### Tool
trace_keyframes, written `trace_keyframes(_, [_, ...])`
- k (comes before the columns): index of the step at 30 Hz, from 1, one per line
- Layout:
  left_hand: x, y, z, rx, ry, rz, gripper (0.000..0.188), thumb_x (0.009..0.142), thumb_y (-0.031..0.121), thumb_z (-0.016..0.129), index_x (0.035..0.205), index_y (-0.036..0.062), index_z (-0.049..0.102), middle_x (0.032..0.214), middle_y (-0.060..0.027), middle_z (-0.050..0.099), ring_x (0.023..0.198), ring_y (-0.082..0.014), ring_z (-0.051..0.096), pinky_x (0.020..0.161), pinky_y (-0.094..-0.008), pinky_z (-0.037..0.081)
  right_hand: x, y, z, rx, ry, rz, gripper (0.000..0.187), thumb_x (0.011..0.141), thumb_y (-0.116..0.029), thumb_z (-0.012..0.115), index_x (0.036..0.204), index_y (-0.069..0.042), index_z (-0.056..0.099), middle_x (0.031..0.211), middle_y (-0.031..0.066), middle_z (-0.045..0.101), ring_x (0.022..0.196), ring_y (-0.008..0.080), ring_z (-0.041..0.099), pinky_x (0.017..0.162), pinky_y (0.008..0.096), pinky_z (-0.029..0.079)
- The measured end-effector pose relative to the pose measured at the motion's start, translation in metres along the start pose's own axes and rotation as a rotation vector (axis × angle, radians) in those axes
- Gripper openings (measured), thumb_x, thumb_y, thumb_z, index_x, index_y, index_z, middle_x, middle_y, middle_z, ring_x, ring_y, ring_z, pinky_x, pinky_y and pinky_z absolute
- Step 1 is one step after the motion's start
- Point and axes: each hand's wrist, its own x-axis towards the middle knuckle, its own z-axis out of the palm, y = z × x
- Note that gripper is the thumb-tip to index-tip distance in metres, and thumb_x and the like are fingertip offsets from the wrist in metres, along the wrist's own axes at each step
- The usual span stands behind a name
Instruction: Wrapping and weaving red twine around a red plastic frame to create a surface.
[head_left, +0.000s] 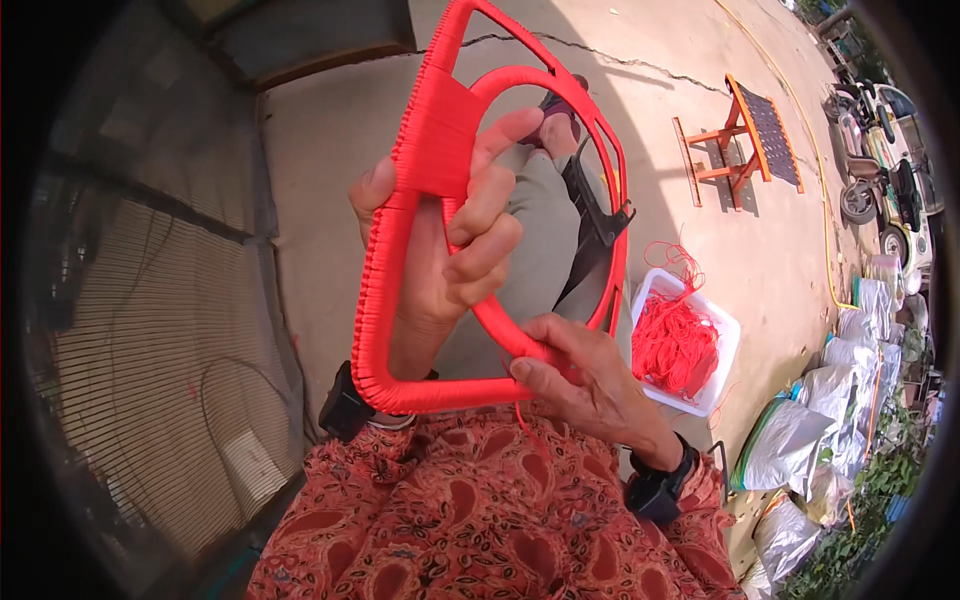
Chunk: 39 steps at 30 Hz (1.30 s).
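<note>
We have the red-wrapped frame (440, 145) between both hands: the left hand (484, 225) wraps its outer bar and inner ring, probably to bear the weight, while the right hand (592, 385) pinches the ring's lower part, seemingly to steady it. Right of that hand, likely for easy reach, stands the white basin (723, 370). Floor (320, 210) parts the left hand from the mesh panel (165, 300) and stretches ahead toward the stool (772, 135).

Frame (385, 280): solid red. Cord (675, 345): same bright red; basin (723, 355): white. Shirt (480, 505): rust-red, paisley pattern. Trousers (546, 230): pale grey-green. Stool (770, 130): orange, dark purple. Sacks (785, 440): silvery. Wristbands (655, 492): black.
</note>
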Motion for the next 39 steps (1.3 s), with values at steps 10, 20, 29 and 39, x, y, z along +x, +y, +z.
trace_keyframes(10, [0.002, -0.012, -0.003, 0.006, 0.029, -0.02, 0.092, 0.088, 0.048, 0.058, 0.148, -0.0036, 0.012, 0.068, -0.0039, 0.035, 0.047, -0.013, 0.031, 0.034, -0.0254, 0.023, -0.018, 0.008, 0.003, -0.254, 0.189, -0.262, 0.039, 0.082, -0.014, 0.067, 0.115, 0.003, 0.057, 0.088, 0.0157, 0.061, 0.082, 0.0321, 0.059, 0.079, 0.0403, 0.045])
trace_keyframes(20, [0.001, -0.022, 0.013, 0.139, 0.109, -0.041, 0.086, 0.087, 0.051, 0.052, 0.144, -0.0067, 0.023, 0.066, -0.0039, 0.035, 0.047, -0.0141, 0.033, 0.034, -0.0262, 0.027, -0.027, 0.011, 0.012, -0.376, 0.253, -0.259, 0.036, 0.078, -0.009, 0.067, 0.111, -0.001, 0.055, 0.089, 0.0151, 0.055, 0.084, 0.0324, 0.055, 0.076, 0.0406, 0.044])
trace_keyframes(29, [0.003, -0.035, 0.035, 0.316, 0.161, -0.057, 0.091, 0.089, 0.048, 0.054, 0.147, -0.0083, 0.013, 0.068, -0.0039, 0.036, 0.046, -0.0136, 0.031, 0.034, -0.0264, 0.024, -0.035, 0.01, 0.024, -0.386, 0.279, -0.15, 0.038, 0.075, -0.008, 0.064, 0.11, -0.001, 0.053, 0.092, 0.0173, 0.055, 0.087, 0.0364, 0.054, 0.077, 0.0423, 0.044])
trace_keyframes(39, [-0.009, -0.031, 0.025, 0.245, 0.096, -0.057, 0.091, 0.087, 0.044, 0.055, 0.148, -0.0069, 0.012, 0.067, -0.0034, 0.036, 0.046, -0.0135, 0.031, 0.035, -0.0272, 0.024, -0.04, 0.021, 0.022, -0.067, 0.266, -0.178, 0.031, 0.079, -0.009, 0.064, 0.109, 0.0, 0.058, 0.083, 0.0145, 0.057, 0.081, 0.0314, 0.056, 0.078, 0.0412, 0.043])
